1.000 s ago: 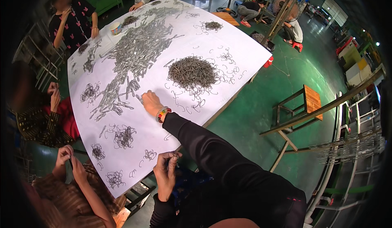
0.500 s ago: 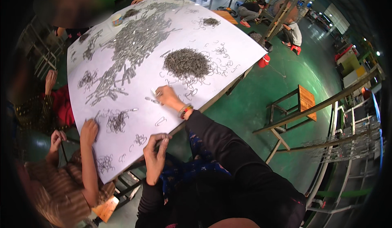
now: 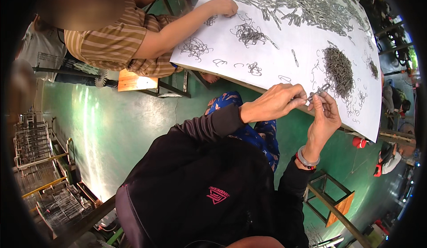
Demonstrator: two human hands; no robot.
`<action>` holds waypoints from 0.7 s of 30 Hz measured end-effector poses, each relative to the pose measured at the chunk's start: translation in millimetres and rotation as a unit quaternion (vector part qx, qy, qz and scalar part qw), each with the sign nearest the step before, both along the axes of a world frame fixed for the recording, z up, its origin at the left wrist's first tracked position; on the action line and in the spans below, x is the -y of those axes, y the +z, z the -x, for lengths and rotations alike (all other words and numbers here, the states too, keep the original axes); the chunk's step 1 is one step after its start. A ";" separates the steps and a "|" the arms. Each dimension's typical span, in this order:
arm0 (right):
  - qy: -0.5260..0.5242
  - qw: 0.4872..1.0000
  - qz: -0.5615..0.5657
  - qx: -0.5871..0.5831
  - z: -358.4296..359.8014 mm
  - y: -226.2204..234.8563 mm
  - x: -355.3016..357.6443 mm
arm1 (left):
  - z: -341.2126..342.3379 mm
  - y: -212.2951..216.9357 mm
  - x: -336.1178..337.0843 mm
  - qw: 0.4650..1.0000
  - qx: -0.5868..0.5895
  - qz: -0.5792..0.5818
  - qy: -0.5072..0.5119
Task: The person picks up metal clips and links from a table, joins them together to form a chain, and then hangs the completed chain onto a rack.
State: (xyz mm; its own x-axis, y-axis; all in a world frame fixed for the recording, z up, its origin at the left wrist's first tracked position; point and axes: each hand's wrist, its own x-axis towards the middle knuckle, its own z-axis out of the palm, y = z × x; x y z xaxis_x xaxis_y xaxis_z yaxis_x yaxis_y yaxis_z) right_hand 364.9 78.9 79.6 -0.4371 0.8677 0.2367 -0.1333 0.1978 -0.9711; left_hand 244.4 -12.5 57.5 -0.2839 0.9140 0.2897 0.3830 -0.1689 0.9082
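Observation:
My hands meet over the near edge of the white-topped table [image 3: 284, 61]. My right hand [image 3: 324, 119], with a bangle and a beaded bracelet at the wrist, pinches slim grey metal pieces [image 3: 321, 89] between thumb and fingers. Right beside them, my left hand [image 3: 278, 101] has thumb and forefinger pressed together; whatever its fingertips hold is too small to make out. Just beyond my hands lies a dense heap of dark bent wire hooks [image 3: 339, 72], with loose hooks scattered around it. One narrow metal strip [image 3: 295, 58] lies alone on the white surface.
A large spread of flat metal strips [image 3: 316, 8] covers the table's far part. Small tangles of wire hooks [image 3: 250, 34] lie to the left. A co-worker in a striped shirt [image 3: 106, 43] reaches onto the table there. Wooden-topped stools [image 3: 133, 81] stand left and at lower right [image 3: 341, 209].
My view has swung left and down. My right hand has come back from the tabletop to my left hand, metal pieces in its fingers. The co-worker's arm still rests on the table.

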 end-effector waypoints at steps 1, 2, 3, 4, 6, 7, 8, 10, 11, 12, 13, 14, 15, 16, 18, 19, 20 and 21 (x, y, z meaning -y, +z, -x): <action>-0.005 1.000 -0.001 -0.004 1.5 -1.2 0.8 | 0.6 -2.1 0.1 1.000 -0.019 0.014 0.006; -0.017 1.000 -0.001 0.001 2.4 -1.8 1.5 | 1.3 -4.1 -0.2 0.999 -0.006 0.044 -0.006; -0.012 1.000 0.009 -0.007 3.3 -2.2 1.8 | 3.7 -7.8 -0.8 1.000 -0.013 0.004 0.013; -0.008 1.000 0.019 -0.015 3.5 -2.4 2.1 | 6.5 -13.9 -1.2 0.999 -0.019 -0.037 0.030; -0.006 0.999 0.028 -0.022 4.8 -2.2 3.2 | 23.6 -26.3 -1.4 0.993 -0.058 -0.065 0.081; -0.002 0.999 0.031 -0.019 4.4 -2.4 2.3 | 41.8 -29.0 -3.0 0.988 -0.081 -0.027 0.126; 0.002 0.999 0.032 -0.017 3.1 -3.3 1.2 | 69.9 -48.7 -10.2 0.967 -0.177 -0.035 0.180; -0.001 0.999 0.048 0.003 1.2 -1.2 0.7 | 122.4 -69.3 -17.8 0.928 -0.281 0.052 0.240; 0.003 0.999 0.046 0.011 0.9 -2.1 -0.1 | 143.7 -81.2 -21.0 0.887 -0.372 0.071 0.264; 0.008 0.999 0.045 0.011 0.4 -1.4 -0.8 | 157.4 -90.6 -25.4 0.870 -0.407 0.106 0.258; 0.014 0.999 0.044 0.010 0.7 -0.9 -1.6 | 167.5 -96.0 -27.9 0.854 -0.448 0.103 0.245; 0.015 0.999 0.032 0.012 -1.2 -1.5 -3.3 | 171.8 -100.5 -31.4 0.837 -0.486 0.098 0.229; 0.012 0.999 0.030 0.010 -1.9 0.4 -2.1 | 169.0 -107.2 -29.0 0.823 -0.518 0.104 0.206; 0.011 0.999 0.029 0.008 -1.1 2.6 -1.3 | 172.5 -110.6 -30.4 0.796 -0.564 0.113 0.188; 0.008 0.999 0.029 0.017 -0.2 4.4 -4.0 | 184.8 -100.7 -36.9 0.804 -0.548 0.156 0.171; 0.009 0.999 0.029 0.012 0.7 3.0 -3.7 | 189.0 -95.2 -35.9 0.809 -0.534 0.187 0.159; 0.011 0.999 0.035 0.010 -0.4 5.5 -2.5 | 199.3 -91.4 -36.2 0.842 -0.481 0.172 0.171; 0.013 0.999 0.042 0.002 -2.0 5.4 -2.0 | 212.6 -86.4 -37.5 0.869 -0.431 0.158 0.186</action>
State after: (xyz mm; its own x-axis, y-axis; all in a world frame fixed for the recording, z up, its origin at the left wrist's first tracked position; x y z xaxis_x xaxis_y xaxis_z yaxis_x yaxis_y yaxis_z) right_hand 366.8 80.9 85.0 -0.4612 0.8723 0.1623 -0.1341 0.1123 -0.9846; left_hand 31.8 25.0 -28.8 -0.3781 0.8783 0.2928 0.9187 0.3169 0.2359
